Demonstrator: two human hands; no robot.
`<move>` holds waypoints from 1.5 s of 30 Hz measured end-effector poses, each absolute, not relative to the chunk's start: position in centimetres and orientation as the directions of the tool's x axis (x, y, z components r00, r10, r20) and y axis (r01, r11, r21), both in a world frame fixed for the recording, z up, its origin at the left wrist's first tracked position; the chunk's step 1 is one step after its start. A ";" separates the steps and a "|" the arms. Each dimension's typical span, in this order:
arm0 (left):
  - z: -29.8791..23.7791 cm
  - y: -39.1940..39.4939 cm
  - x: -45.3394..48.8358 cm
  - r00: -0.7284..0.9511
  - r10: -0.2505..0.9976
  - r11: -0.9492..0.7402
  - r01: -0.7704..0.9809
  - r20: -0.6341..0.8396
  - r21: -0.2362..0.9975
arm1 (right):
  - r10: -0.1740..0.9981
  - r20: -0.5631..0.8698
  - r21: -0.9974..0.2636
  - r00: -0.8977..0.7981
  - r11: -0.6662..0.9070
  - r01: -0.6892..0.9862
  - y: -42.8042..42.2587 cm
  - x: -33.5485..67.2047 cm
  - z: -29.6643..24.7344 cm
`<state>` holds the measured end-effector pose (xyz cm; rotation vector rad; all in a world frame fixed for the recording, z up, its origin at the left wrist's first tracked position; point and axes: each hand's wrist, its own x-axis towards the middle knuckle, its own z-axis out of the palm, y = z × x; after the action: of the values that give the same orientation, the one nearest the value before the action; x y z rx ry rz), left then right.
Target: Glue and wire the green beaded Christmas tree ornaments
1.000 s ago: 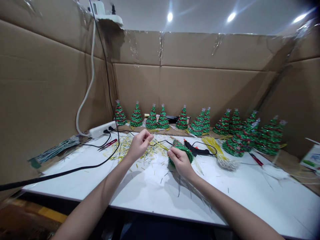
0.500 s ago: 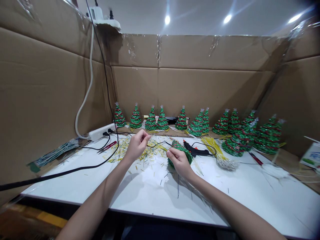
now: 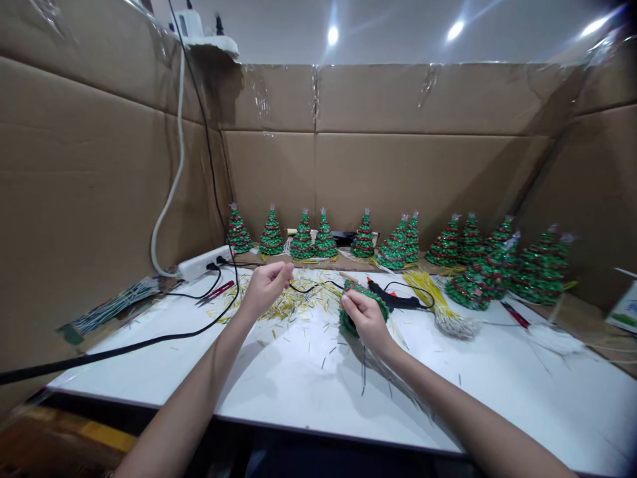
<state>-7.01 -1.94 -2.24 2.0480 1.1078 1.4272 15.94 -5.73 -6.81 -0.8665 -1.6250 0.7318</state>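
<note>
My right hand (image 3: pixel 365 317) is closed around a small green beaded Christmas tree (image 3: pixel 359 297) lying on its side on the white table (image 3: pixel 298 378). Thin stems trail from under the hand toward me. My left hand (image 3: pixel 266 287) hovers left of it, fingers pinched on something thin I cannot make out, above a scatter of yellow stick clippings (image 3: pixel 288 305). A black glue gun (image 3: pixel 393 297) lies just behind the right hand.
A row of finished green trees (image 3: pixel 363 239) lines the back of the table, with more clustered at right (image 3: pixel 497 269). A yellow stem bundle (image 3: pixel 435 302), red snips (image 3: pixel 216 290), a white power strip (image 3: pixel 199 264) and black cable (image 3: pixel 124 345) lie around. Cardboard walls enclose the table.
My left hand has dropped slightly and drawn a little left, away from the tree. My right hand with the tree has shifted a bit to the right.
</note>
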 end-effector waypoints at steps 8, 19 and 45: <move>-2.2 -3.2 -5.5 0.324 0.724 -0.689 0.393 0.609 0.610 | 0.840 0.520 -0.823 -0.154 0.541 0.176 -5.6 16.0 -7.0; -2.2 -2.4 -6.4 0.146 0.762 -0.646 0.231 0.631 0.727 | 0.843 0.514 -0.827 -0.160 0.536 0.171 -5.7 15.9 -6.9; -0.4 -1.9 -9.8 -0.057 0.485 -0.761 0.464 0.873 0.453 | 0.839 0.526 -0.796 -0.139 0.543 0.267 -5.2 16.9 -7.7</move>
<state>-9.83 -1.92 -0.44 2.1460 1.0800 1.9987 16.94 -5.20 -7.70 -0.9399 -1.6831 0.6512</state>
